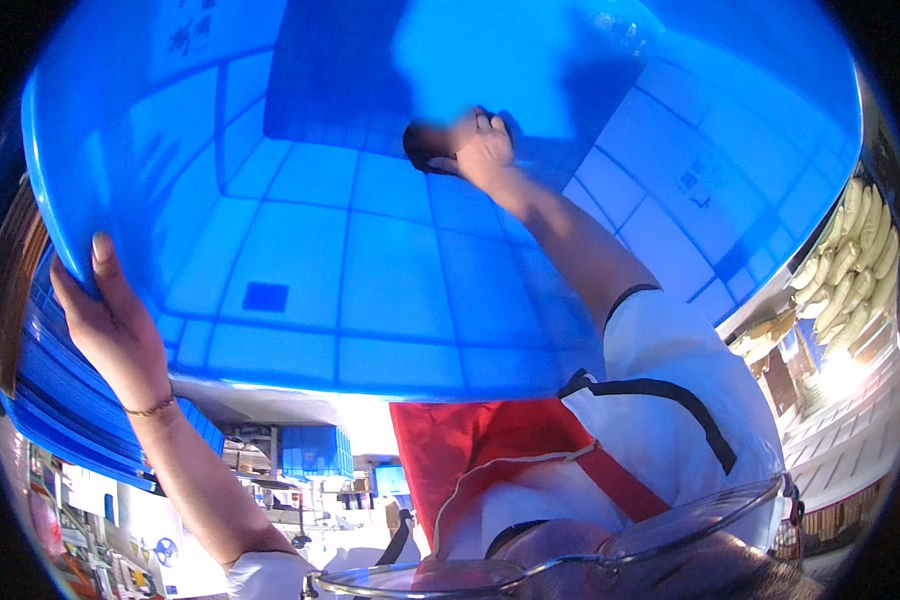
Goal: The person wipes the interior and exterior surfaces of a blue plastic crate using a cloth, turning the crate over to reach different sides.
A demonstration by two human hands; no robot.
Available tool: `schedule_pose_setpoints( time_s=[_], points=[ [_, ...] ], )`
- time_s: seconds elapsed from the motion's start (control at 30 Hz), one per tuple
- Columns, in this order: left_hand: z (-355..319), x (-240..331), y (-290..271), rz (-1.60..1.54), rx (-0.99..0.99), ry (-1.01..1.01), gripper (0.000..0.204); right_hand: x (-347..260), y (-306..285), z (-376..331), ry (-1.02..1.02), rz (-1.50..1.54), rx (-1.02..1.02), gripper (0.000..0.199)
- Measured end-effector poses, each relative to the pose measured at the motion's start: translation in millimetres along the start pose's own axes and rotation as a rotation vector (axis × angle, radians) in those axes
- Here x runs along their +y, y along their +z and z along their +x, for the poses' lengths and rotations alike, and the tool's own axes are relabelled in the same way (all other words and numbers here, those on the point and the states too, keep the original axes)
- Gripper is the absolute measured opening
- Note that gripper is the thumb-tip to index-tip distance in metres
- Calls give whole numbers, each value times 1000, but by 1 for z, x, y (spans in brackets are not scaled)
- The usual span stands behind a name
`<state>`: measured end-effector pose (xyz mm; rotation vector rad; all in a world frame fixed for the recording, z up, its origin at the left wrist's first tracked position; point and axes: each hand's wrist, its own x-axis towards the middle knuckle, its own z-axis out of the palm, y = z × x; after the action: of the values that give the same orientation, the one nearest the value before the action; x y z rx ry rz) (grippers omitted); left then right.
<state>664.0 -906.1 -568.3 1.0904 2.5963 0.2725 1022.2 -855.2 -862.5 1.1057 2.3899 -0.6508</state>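
"Where's the blue panel [390, 260]?"
"Filling most of the view. The left hand [120, 345] is clamped on its left edge, thumb in front."
"And the right hand [485, 150]?"
"Out over its upper middle, at a blurred dark patch [425, 150]. I can't tell whether it grips anything."
"Which step?"
"Steadying and working the panel, I'd judge; the next move calls for a firm left hold."
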Motion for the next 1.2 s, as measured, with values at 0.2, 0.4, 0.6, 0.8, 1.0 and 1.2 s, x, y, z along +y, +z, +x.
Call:
schedule_pose_setpoints(
  time_s=[0.2,0.4,0.6,0.8,1.0,1.2],
  points=[
    [-61,27,8,-86,357,237,60,31,-37,-18,-477,-233,106,55],
    [-272,142,83,-945,64,-666,83,46,-22,17,-1164,-323,126,35],
    [-294,216,104,-1331,166,-1091,47,52,11,24,-1173,-341,-43,26],
    [-260,192,73,-1237,173,-1166,19,147,6,-23,-1523,-435,-144,27],
    [-292,207,87,-1224,483,-1148,95,16,-19,34,-1329,-499,-48,43],
    [-295,206,99,-1294,516,-1090,76,-27,-16,47,-1029,-428,51,60]
  ],
)
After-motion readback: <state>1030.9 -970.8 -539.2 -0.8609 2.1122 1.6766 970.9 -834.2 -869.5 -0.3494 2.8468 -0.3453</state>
